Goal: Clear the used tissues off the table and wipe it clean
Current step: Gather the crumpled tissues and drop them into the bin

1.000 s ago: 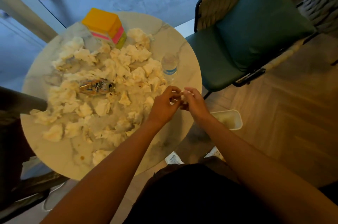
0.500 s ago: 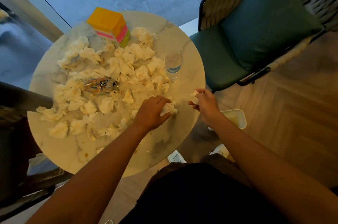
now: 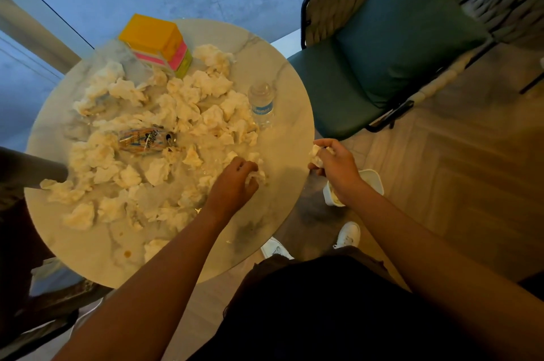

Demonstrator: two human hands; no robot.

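Note:
Several crumpled used tissues (image 3: 188, 107) cover most of a round marble table (image 3: 282, 72). My left hand (image 3: 235, 181) lies on the table near its right side, fingers curled round one crumpled tissue (image 3: 256, 176). My right hand (image 3: 335, 163) is just past the table's right edge, above the floor, gripping a tissue wad (image 3: 316, 154). Below that hand a white bin (image 3: 374, 181) stands on the floor, partly hidden by my wrist.
A tipped drink can (image 3: 145, 141) lies among the tissues. A small water bottle (image 3: 261, 104) stands near the right edge. A yellow and pink tissue box (image 3: 156, 42) sits at the back. A green cushioned chair (image 3: 382, 60) stands to the right.
My hands, together at the table edge a second ago, have parted. The right hand moved right off the table with a tissue wad; the left hand closed on another tissue on the table.

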